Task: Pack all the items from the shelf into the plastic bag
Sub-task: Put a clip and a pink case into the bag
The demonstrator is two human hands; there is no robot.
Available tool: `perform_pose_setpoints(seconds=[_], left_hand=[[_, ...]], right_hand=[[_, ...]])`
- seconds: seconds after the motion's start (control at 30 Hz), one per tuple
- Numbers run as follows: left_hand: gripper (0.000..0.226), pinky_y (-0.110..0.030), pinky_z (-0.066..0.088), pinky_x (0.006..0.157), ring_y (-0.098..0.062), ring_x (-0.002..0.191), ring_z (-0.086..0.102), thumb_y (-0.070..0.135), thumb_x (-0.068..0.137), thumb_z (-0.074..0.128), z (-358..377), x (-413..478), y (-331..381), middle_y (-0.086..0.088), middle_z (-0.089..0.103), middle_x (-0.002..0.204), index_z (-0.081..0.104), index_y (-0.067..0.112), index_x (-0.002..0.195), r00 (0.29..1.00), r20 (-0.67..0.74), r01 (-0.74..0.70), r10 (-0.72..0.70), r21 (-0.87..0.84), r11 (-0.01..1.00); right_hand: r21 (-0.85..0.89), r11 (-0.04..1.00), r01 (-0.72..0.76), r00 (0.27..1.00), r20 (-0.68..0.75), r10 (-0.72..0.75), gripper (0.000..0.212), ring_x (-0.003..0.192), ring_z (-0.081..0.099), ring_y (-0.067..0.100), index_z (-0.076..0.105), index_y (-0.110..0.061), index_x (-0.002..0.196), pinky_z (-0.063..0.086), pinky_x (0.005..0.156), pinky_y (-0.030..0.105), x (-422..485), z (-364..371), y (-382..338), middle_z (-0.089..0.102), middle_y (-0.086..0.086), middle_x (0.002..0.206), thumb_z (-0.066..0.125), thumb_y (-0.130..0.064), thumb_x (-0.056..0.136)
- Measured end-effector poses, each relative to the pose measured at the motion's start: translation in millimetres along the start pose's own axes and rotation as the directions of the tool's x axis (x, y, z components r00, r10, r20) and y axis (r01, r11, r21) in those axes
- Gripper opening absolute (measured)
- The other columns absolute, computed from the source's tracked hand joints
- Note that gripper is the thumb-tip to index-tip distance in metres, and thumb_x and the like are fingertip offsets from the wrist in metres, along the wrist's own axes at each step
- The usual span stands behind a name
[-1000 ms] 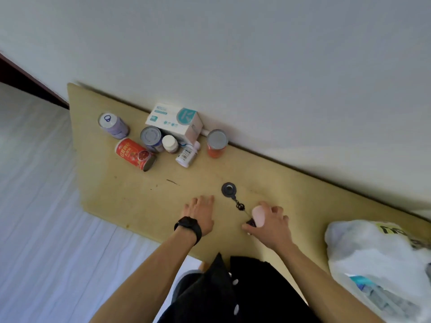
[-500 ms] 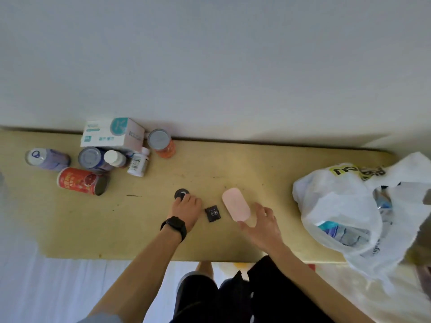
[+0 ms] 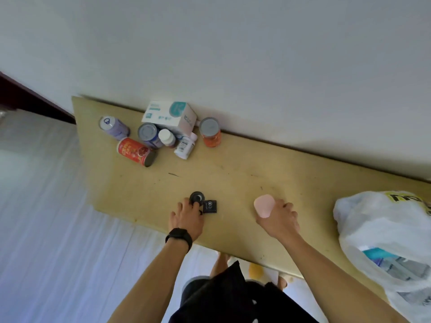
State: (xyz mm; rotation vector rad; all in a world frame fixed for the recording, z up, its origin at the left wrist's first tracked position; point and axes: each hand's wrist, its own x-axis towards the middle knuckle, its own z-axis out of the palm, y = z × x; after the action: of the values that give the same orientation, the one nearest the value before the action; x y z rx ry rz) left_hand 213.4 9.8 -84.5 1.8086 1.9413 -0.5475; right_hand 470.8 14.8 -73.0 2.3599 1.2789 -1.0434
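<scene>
- While being gripped by the curled fingers of the right hand (image 3: pixel 278 221), a pink oval item (image 3: pixel 263 205) is being held at the front of the shelf (image 3: pixel 233 173).
- A black disc (image 3: pixel 197 197) is being touched by the left hand (image 3: pixel 187 217); whether it is being gripped cannot be told.
- Well to the right, a blue packet (image 3: pixel 373 254) is being kept inside the plastic bag (image 3: pixel 382 224).

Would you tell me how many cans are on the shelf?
4: purple can at far left, red can lying on its side, blue can in front of the box, orange can right of it. The box may hide more.
</scene>
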Motion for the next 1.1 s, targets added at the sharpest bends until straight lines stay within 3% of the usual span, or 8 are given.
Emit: perform_pose_setpoints(seconds=[0.1, 0.27, 0.4, 0.53, 0.63, 0.8, 0.93, 1.1], left_hand=[[0.028, -0.04, 0.045, 0.084, -0.029, 0.111, 0.043, 0.036, 0.098, 0.042, 14.1, -11.3, 6.9, -0.009, 0.044, 0.124, 0.047, 0.023, 0.122, 0.991, 0.02, 0.135, -0.134, -0.112, 0.984], [0.027, -0.041, 0.042, 0.092, -0.033, 0.111, 0.045, 0.036, 0.1, 0.038, 13.7, -39.7, 38.4, -0.011, 0.044, 0.118, 0.051, 0.023, 0.12, 0.965, 0.044, 0.244, -0.257, -0.505, 0.828], [0.018, -0.034, 0.041, 0.097, -0.028, 0.11, 0.052, 0.036, 0.098, 0.049, -19.6, -72.0, 94.7, -0.008, 0.042, 0.13, 0.061, 0.023, 0.105, 0.956, -0.157, 0.043, -0.247, -0.759, 0.649], [0.011, -0.035, 0.046, 0.093, -0.018, 0.106, 0.057, 0.031, 0.099, 0.052, -86.3, -111.8, 179.6, 0.002, 0.059, 0.118, 0.058, 0.021, 0.1, 0.959, -0.275, -0.216, -0.072, -0.871, 0.441], [0.01, -0.04, 0.052, 0.082, -0.019, 0.098, 0.068, 0.021, 0.102, 0.048, -142.0, -150.7, 250.4, 0.003, 0.071, 0.105, 0.054, 0.016, 0.096, 0.925, -0.348, -0.376, 0.149, -0.892, 0.25], [0.01, -0.029, 0.053, 0.078, -0.015, 0.092, 0.071, 0.019, 0.102, 0.049, -196.9, -203.4, 355.6, 0.005, 0.074, 0.103, 0.051, 0.016, 0.093, 0.76, -0.367, -0.56, 0.537, -0.788, 0.254], [0.013, -0.042, 0.052, 0.081, -0.015, 0.091, 0.065, 0.041, 0.098, 0.047, -175.7, -208.4, 412.8, 0.007, 0.071, 0.095, 0.051, 0.029, 0.093, 0.604, -0.184, -0.773, 0.775, -0.37, 0.515], [0.015, -0.04, 0.043, 0.067, -0.028, 0.087, 0.055, 0.032, 0.1, 0.042, -122.8, -206.3, 449.8, -0.003, 0.06, 0.089, 0.045, 0.021, 0.09, 0.449, 0.001, -0.874, 0.894, 0.211, 0.439]], right_hand=[[0.351, 0.936, 0.016, 0.987, 0.145, -0.071, 0.08, 0.108, 0.058, 0.029, 0.043, -0.01, 0.131, 0.05, 0.081, 0.038, -15.1, -18.9, 12.7, 0.055, 0.006, 0.125, 0.077, -0.051, 0.071], [0.783, 0.617, 0.075, 0.956, 0.119, -0.268, 0.052, 0.102, 0.066, 0.02, 0.056, -0.016, 0.122, 0.059, 0.082, 0.039, -92.9, -86.3, 54.5, 0.066, 0.001, 0.115, 0.079, -0.034, 0.078], [0.968, 0.22, -0.123, 0.876, 0.21, -0.434, 0.053, 0.099, 0.069, 0.03, 0.059, -0.015, 0.122, 0.055, 0.077, 0.042, -160.1, -148.9, 115.7, 0.068, 0.017, 0.117, 0.074, -0.03, 0.073], [0.986, 0.07, -0.152, 0.833, 0.166, -0.528, 0.079, 0.092, 0.064, 0.034, 0.061, -0.011, 0.126, 0.053, 0.069, 0.041, -196.1, -183.7, 192.2, 0.067, 0.023, 0.12, 0.083, -0.041, 0.056], [0.989, -0.027, -0.144, 0.886, 0.117, -0.449, 0.066, 0.08, 0.061, 0.032, 0.06, -0.004, 0.125, 0.048, 0.065, 0.041, -207.1, -194.4, 244.2, 0.068, 0.027, 0.114, 0.072, -0.038, 0.07], [0.967, -0.225, -0.12, 0.975, 0.072, -0.21, 0.051, 0.074, 0.06, 0.032, 0.065, -0.009, 0.117, 0.045, 0.07, 0.044, -215.1, -192.6, 327.1, 0.069, 0.026, 0.104, 0.071, -0.031, 0.071], [0.911, -0.403, -0.086, 0.996, 0.073, -0.048, 0.054, 0.076, 0.056, 0.031, 0.061, -0.009, 0.123, 0.041, 0.071, 0.042, -215.3, -175.5, 379.6, 0.067, 0.023, 0.104, 0.059, -0.037, 0.076], [0.901, -0.434, 0.022, 0.996, 0.015, 0.083, 0.06, 0.078, 0.058, 0.028, 0.061, -0.006, 0.127, 0.043, 0.067, 0.038, -217.5, -146.2, 416.8, 0.067, 0.024, 0.113, 0.061, -0.041, 0.078]])
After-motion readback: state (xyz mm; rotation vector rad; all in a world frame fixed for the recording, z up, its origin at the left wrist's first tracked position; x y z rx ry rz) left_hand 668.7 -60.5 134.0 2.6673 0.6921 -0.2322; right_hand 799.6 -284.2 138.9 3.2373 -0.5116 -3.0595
